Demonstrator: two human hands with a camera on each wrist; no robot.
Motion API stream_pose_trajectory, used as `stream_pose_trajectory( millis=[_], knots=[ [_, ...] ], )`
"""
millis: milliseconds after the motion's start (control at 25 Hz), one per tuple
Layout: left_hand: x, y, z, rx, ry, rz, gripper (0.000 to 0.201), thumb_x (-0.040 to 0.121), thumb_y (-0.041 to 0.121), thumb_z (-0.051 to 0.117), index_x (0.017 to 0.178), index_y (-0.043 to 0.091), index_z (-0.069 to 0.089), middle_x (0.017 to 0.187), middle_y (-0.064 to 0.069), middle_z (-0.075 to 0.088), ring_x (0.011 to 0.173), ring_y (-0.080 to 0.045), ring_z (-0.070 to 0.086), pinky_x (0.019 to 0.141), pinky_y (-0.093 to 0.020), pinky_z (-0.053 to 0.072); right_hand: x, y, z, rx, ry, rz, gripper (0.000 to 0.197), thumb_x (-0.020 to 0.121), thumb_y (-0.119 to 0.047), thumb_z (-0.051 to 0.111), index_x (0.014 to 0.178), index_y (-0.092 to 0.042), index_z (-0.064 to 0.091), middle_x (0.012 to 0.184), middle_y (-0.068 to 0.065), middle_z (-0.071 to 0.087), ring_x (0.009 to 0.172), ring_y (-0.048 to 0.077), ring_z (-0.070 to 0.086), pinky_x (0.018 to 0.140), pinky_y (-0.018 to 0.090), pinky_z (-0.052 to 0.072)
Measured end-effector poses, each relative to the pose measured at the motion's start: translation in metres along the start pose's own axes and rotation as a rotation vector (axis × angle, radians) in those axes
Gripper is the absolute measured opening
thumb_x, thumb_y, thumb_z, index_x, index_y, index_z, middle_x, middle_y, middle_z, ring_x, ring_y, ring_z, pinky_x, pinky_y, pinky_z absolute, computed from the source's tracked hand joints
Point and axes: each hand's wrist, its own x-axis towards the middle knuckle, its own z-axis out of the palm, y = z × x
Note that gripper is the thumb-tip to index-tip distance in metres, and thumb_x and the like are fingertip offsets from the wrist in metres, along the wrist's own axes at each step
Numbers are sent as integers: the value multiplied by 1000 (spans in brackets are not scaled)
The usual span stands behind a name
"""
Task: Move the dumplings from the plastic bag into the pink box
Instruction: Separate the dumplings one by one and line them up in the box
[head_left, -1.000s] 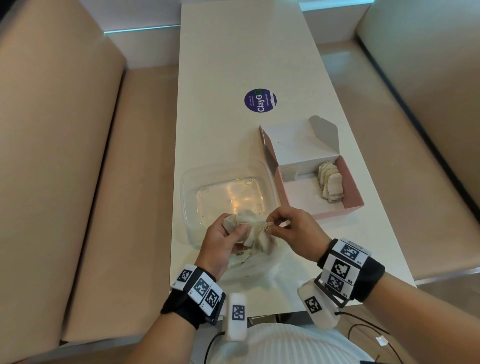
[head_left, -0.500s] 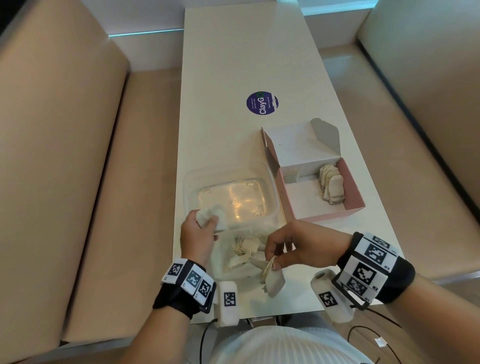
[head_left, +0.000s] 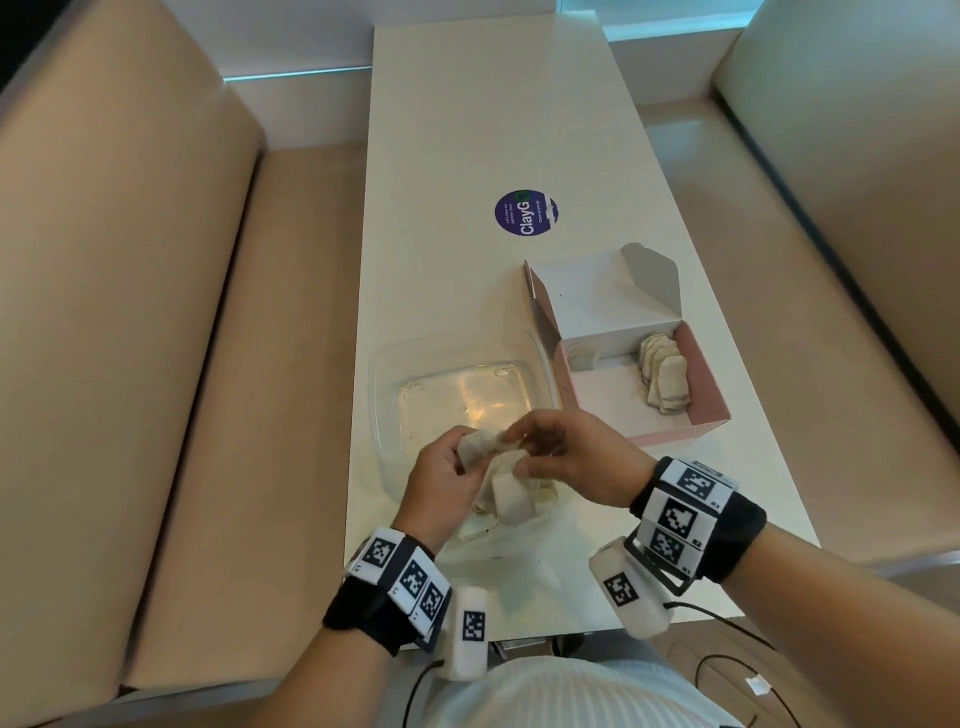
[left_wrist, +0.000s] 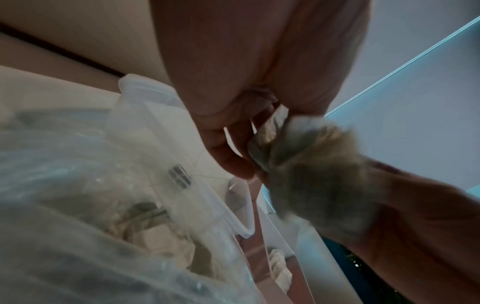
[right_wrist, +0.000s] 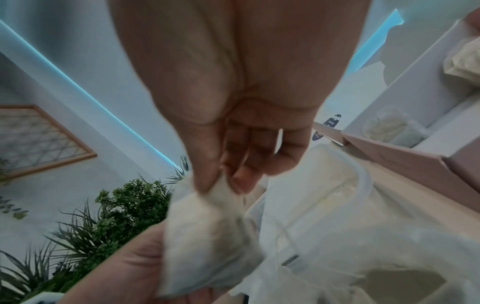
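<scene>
Both hands meet over the clear plastic bag (head_left: 480, 527) at the near end of the table. My left hand (head_left: 465, 457) grips a pale dumpling (head_left: 480, 444). My right hand (head_left: 519, 449) pinches the same clump from the right, and another dumpling (head_left: 511, 501) hangs below it. In the right wrist view the thumb and fingers pinch a white dumpling (right_wrist: 207, 226) above the left palm. The pink box (head_left: 706, 384) stands open to the right, with a row of dumplings (head_left: 665, 376) along its right side. More dumplings (left_wrist: 145, 226) lie in the bag (left_wrist: 78, 185).
A clear plastic container (head_left: 384, 374) sits just beyond the hands, touching the pink box's left side. A round purple sticker (head_left: 525, 213) is on the table (head_left: 493, 104) farther back. Beige benches flank the table on both sides.
Half a second ago the hands were apart, each holding a dumpling. They have come together over the bag at the container's near edge.
</scene>
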Motion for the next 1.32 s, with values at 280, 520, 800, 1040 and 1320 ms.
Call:
stream_pose_trajectory(
  millis=[280,520,800,1040,1320],
  knots=[
    [-7,-1,5,-36,-94,-5,12,88,4,63,87,15,66,74,3,67,71,-12,59,70,-29,50,1,16,4,-29,109,63,12,80,-14,70,90,-20,67,77,0,68,67,1,58,68,21,49],
    [-3,-1,-8,-181,-120,-127,21,97,1,42,104,12,58,87,-7,71,80,-16,68,77,-34,57,-4,20,-7,-100,162,33,17,80,-18,71,75,-30,60,79,-9,60,71,0,53,66,13,38],
    [10,4,-6,109,-63,-5,6,93,10,56,92,15,60,93,-6,70,86,-18,65,82,-45,54,-16,-1,-11,-331,-210,-116,19,83,-21,67,101,-14,68,75,-18,55,67,-14,53,63,4,39],
    [0,7,5,77,-190,4,18,90,8,61,88,23,71,83,0,74,80,-20,68,76,-38,55,-6,6,1,-294,73,-99,15,84,-18,65,100,-16,68,78,-9,62,67,-3,53,64,10,39],
    [-5,6,9,-48,-216,-51,20,86,35,63,96,18,68,85,-5,66,80,-19,64,76,-45,56,-4,16,6,-126,305,33,28,83,-13,66,110,-17,61,67,-10,54,62,4,53,65,10,43]
  ],
)
